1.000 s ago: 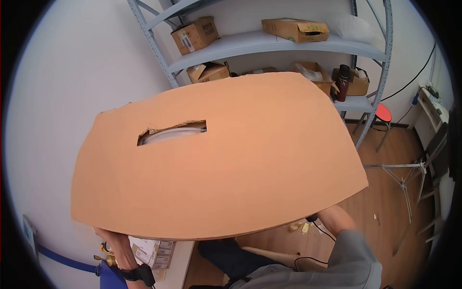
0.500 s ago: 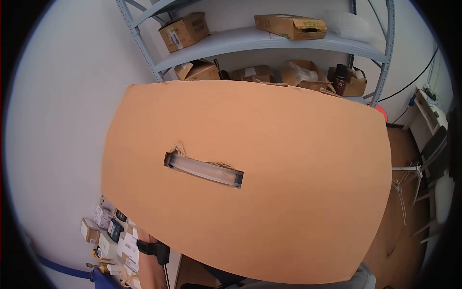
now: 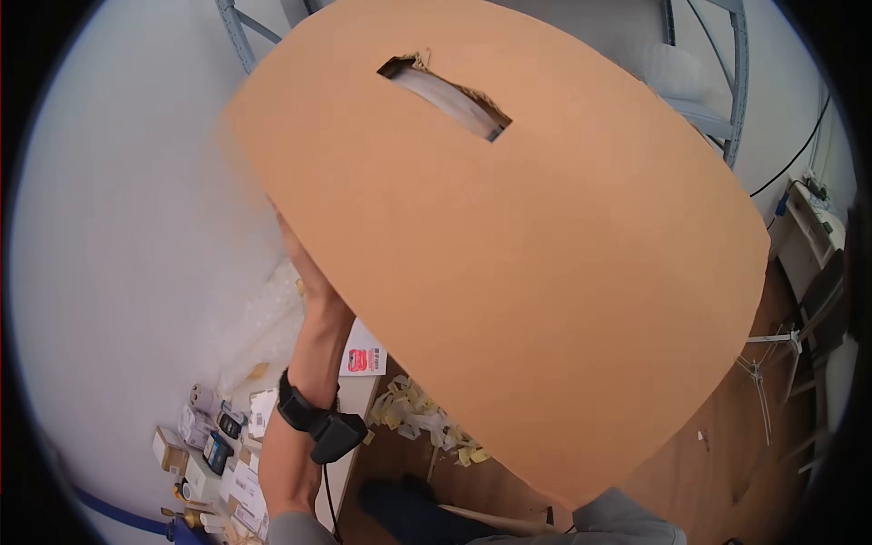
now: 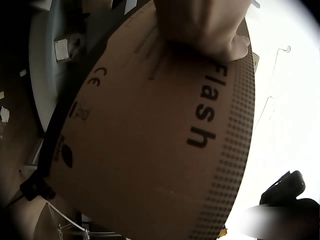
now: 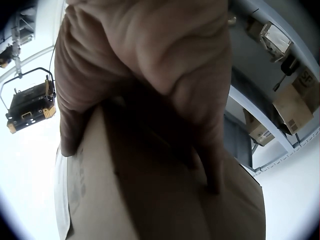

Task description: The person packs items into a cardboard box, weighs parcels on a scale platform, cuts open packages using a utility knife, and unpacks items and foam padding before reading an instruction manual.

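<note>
A large flat cardboard box (image 3: 509, 272) fills the middle of the head view, tilted, with a torn handle slot showing pale material inside. Dark "Flash" lettering runs along a side of the box (image 4: 165, 135) in the left wrist view. My left hand (image 4: 205, 30) holds that printed side, its thumb near the dotted edge and most fingers hidden. In the right wrist view my right hand (image 5: 145, 65) straddles a narrow side of the box (image 5: 145, 200), thumb on one face and fingers on the other. The box hides my right hand in the head view.
Small boxes and papers (image 3: 243, 495) crowd a white table at lower left. Yellow and white scraps (image 3: 422, 422) lie on the floor beside it. A metal shelf (image 3: 704, 113) stands behind the box, and a white stand's legs (image 3: 763, 363) reach out at right.
The box has swung upward, its slotted end rising and covering more of the shelf, after first turning clockwise and sliding right. My left forearm has moved up and into fuller view.
</note>
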`<move>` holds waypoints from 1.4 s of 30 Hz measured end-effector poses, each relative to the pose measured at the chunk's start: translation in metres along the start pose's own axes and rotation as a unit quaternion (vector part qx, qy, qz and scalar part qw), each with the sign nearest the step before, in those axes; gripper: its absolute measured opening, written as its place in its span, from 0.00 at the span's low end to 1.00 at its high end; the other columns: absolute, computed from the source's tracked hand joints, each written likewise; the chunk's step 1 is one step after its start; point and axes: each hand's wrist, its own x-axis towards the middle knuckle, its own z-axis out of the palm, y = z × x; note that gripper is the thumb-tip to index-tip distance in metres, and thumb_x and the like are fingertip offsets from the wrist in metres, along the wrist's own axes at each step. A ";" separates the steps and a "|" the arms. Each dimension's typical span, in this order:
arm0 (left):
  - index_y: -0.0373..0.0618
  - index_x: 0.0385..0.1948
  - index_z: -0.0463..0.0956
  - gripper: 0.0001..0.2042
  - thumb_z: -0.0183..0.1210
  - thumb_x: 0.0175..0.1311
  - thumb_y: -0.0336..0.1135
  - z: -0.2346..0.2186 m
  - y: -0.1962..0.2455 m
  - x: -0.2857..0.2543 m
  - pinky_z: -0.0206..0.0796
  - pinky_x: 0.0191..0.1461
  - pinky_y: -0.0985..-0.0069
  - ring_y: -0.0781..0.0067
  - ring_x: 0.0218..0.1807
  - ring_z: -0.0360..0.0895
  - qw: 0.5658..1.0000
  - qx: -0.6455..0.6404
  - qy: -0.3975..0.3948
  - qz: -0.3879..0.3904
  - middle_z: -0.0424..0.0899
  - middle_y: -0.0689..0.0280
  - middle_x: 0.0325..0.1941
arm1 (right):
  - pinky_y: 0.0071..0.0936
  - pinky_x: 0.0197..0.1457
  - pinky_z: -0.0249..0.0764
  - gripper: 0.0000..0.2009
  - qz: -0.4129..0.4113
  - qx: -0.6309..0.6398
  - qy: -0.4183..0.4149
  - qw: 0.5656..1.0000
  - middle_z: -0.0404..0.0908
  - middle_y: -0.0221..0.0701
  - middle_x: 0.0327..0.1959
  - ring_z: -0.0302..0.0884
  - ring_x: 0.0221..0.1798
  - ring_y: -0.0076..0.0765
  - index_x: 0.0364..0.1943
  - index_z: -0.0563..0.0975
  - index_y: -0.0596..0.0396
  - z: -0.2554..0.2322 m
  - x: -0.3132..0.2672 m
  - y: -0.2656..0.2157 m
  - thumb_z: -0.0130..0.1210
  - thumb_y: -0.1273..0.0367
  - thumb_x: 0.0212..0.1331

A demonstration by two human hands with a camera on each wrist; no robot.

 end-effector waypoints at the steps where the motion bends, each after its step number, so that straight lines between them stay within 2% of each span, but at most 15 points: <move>1: 0.42 0.72 0.63 0.32 0.37 0.83 0.61 0.008 0.013 0.008 0.69 0.63 0.73 0.72 0.63 0.74 0.996 -0.080 0.024 0.016 0.74 0.65 0.66 | 0.48 0.76 0.69 0.31 -0.014 0.003 -0.006 1.000 0.71 0.35 0.75 0.70 0.74 0.42 0.73 0.69 0.49 -0.002 0.010 0.001 0.58 0.51 0.72; 3: 0.47 0.80 0.51 0.38 0.31 0.81 0.67 0.038 0.015 0.014 0.61 0.75 0.66 0.67 0.74 0.67 0.997 -0.053 0.008 -0.055 0.64 0.63 0.78 | 0.48 0.76 0.69 0.31 -0.038 0.010 -0.012 0.999 0.72 0.34 0.75 0.70 0.75 0.41 0.73 0.69 0.49 -0.003 0.018 0.002 0.59 0.51 0.72; 6: 0.47 0.76 0.61 0.34 0.34 0.83 0.63 0.050 -0.039 0.031 0.66 0.69 0.75 0.72 0.71 0.70 0.991 -0.111 -0.025 -0.070 0.71 0.64 0.73 | 0.47 0.76 0.69 0.32 -0.063 0.019 -0.005 0.998 0.72 0.34 0.75 0.70 0.75 0.41 0.73 0.69 0.49 -0.016 0.030 0.009 0.59 0.51 0.71; 9: 0.54 0.80 0.56 0.35 0.33 0.81 0.66 0.065 -0.040 0.033 0.42 0.83 0.60 0.68 0.83 0.54 0.987 -0.082 -0.103 -0.094 0.62 0.67 0.82 | 0.47 0.78 0.68 0.32 -0.028 0.094 0.064 0.993 0.73 0.30 0.74 0.70 0.74 0.41 0.73 0.68 0.48 -0.026 0.097 0.027 0.65 0.56 0.68; 12: 0.56 0.83 0.43 0.38 0.31 0.80 0.67 0.071 -0.045 0.031 0.39 0.84 0.56 0.62 0.85 0.46 0.989 0.021 -0.115 -0.087 0.49 0.64 0.87 | 0.43 0.78 0.66 0.32 -0.058 0.001 0.138 0.989 0.74 0.27 0.70 0.69 0.73 0.37 0.72 0.68 0.48 0.011 0.140 0.062 0.62 0.50 0.69; 18: 0.49 0.83 0.40 0.40 0.41 0.80 0.63 0.028 -0.037 0.014 0.29 0.87 0.54 0.59 0.88 0.34 0.979 0.079 -0.148 -0.116 0.41 0.57 0.88 | 0.42 0.70 0.76 0.37 -0.026 -0.042 0.150 0.987 0.69 0.26 0.70 0.70 0.70 0.32 0.74 0.59 0.43 0.073 0.183 0.095 0.61 0.46 0.68; 21: 0.43 0.82 0.44 0.39 0.41 0.81 0.60 0.015 -0.017 -0.031 0.36 0.86 0.56 0.60 0.88 0.40 0.984 0.079 -0.084 -0.136 0.46 0.53 0.87 | 0.43 0.69 0.77 0.37 -0.022 -0.074 0.127 0.989 0.68 0.27 0.69 0.70 0.70 0.33 0.74 0.56 0.42 0.087 0.208 0.116 0.61 0.46 0.68; 23: 0.41 0.81 0.46 0.38 0.41 0.81 0.60 -0.007 -0.016 -0.066 0.38 0.85 0.58 0.60 0.87 0.45 0.970 0.106 -0.070 -0.208 0.50 0.53 0.85 | 0.56 0.68 0.75 0.33 -0.052 -0.064 0.151 0.985 0.71 0.28 0.68 0.69 0.71 0.36 0.72 0.61 0.38 0.080 0.230 0.134 0.61 0.47 0.69; 28: 0.36 0.78 0.54 0.40 0.44 0.79 0.63 -0.086 0.024 -0.219 0.48 0.83 0.58 0.54 0.81 0.59 0.928 0.114 -0.018 -0.353 0.65 0.45 0.78 | 0.66 0.68 0.72 0.38 -0.070 -0.094 0.222 0.968 0.64 0.33 0.74 0.66 0.74 0.45 0.74 0.58 0.41 0.031 0.287 0.169 0.61 0.44 0.68; 30: 0.32 0.72 0.62 0.36 0.46 0.80 0.60 -0.110 0.055 -0.287 0.57 0.79 0.57 0.52 0.74 0.71 0.922 0.108 0.019 -0.371 0.76 0.44 0.68 | 0.68 0.68 0.72 0.47 0.140 -0.176 0.338 0.914 0.57 0.44 0.78 0.61 0.78 0.50 0.78 0.53 0.48 0.013 0.311 0.161 0.61 0.40 0.64; 31: 0.31 0.74 0.59 0.39 0.45 0.79 0.62 -0.106 0.069 -0.282 0.55 0.82 0.59 0.51 0.77 0.66 0.904 0.107 0.016 -0.415 0.69 0.44 0.75 | 0.68 0.63 0.76 0.52 0.183 -0.221 0.345 0.894 0.64 0.59 0.71 0.68 0.71 0.67 0.77 0.54 0.58 0.002 0.322 0.158 0.62 0.36 0.61; 34: 0.30 0.75 0.58 0.39 0.44 0.80 0.61 -0.124 0.120 -0.372 0.53 0.83 0.59 0.51 0.78 0.66 0.886 0.124 0.050 -0.445 0.71 0.46 0.73 | 0.61 0.59 0.82 0.49 0.231 -0.322 0.262 0.880 0.71 0.65 0.65 0.77 0.65 0.68 0.75 0.57 0.60 -0.021 0.337 0.139 0.63 0.39 0.62; 37: 0.30 0.68 0.68 0.31 0.48 0.81 0.54 -0.108 0.166 -0.445 0.66 0.73 0.60 0.51 0.68 0.75 0.840 0.146 0.318 -0.415 0.77 0.45 0.67 | 0.48 0.61 0.83 0.47 0.293 -0.403 0.164 0.851 0.76 0.61 0.64 0.82 0.62 0.56 0.74 0.58 0.64 -0.049 0.332 0.124 0.63 0.42 0.65; 40: 0.30 0.66 0.70 0.29 0.45 0.83 0.52 -0.124 0.183 -0.485 0.69 0.71 0.62 0.52 0.64 0.81 0.826 0.214 0.399 -0.335 0.84 0.46 0.59 | 0.37 0.67 0.79 0.37 0.324 -0.404 0.133 0.845 0.76 0.48 0.68 0.76 0.71 0.42 0.72 0.64 0.64 -0.045 0.302 0.146 0.54 0.46 0.74; 42: 0.30 0.63 0.71 0.30 0.47 0.81 0.54 -0.123 0.195 -0.491 0.70 0.70 0.60 0.52 0.63 0.81 0.800 0.218 0.469 -0.303 0.83 0.46 0.58 | 0.35 0.61 0.80 0.27 0.314 -0.416 0.081 0.849 0.84 0.40 0.58 0.83 0.60 0.36 0.65 0.74 0.59 -0.014 0.239 0.151 0.51 0.50 0.77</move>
